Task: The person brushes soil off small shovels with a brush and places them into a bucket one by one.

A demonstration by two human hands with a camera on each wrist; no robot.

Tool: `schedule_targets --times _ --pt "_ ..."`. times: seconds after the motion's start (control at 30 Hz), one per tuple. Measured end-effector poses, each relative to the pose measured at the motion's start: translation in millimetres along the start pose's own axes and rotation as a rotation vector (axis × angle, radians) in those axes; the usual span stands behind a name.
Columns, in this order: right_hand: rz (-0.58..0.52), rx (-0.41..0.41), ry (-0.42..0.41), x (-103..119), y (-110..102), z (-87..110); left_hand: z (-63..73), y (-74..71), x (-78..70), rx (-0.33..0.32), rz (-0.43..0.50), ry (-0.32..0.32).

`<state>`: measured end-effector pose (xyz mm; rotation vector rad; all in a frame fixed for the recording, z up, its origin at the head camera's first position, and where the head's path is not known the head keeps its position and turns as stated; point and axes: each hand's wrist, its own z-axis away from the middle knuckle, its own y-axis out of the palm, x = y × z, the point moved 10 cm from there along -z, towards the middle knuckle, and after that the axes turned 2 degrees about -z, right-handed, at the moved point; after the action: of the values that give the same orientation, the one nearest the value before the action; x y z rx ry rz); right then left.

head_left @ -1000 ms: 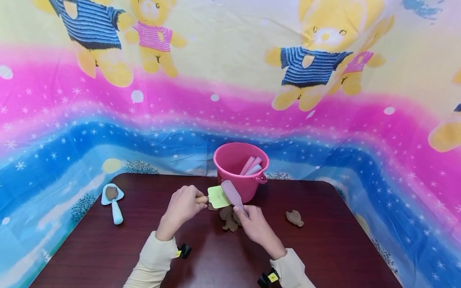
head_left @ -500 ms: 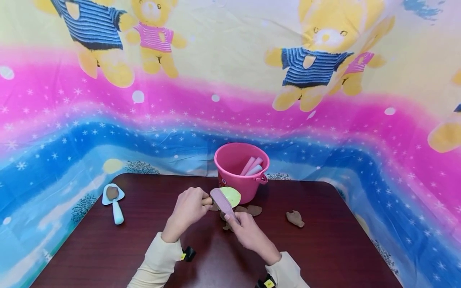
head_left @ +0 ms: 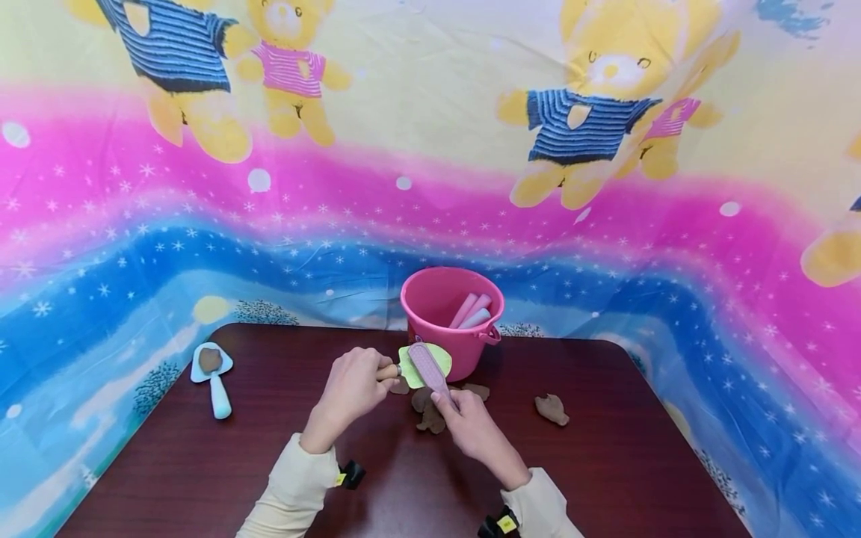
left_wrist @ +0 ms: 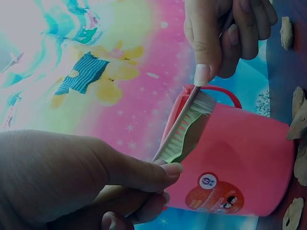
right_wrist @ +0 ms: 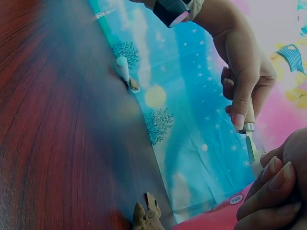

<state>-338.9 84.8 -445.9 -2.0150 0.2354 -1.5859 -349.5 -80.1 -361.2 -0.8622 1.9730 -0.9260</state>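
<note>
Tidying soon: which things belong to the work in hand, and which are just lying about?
In use, it seems:
green-bladed tool, left hand
mauve tool, right hand
probably brown pieces below

Seemingly lying about:
pale blue scoop
lone brown piece
pink bucket

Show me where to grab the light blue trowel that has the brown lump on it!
Probably grip the light blue trowel by its long handle, coming from the near side: the handle points back toward the person, while the brown lump sits on the blade at the far end.
</note>
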Motion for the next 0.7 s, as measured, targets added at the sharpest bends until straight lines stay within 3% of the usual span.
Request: schedule_targets --times 0.7 --pt "0.053 -0.129 0.093 -25.8 -32.5 -4.6 -0.2 -5.6 3.1 0.004 -0.021 0.021"
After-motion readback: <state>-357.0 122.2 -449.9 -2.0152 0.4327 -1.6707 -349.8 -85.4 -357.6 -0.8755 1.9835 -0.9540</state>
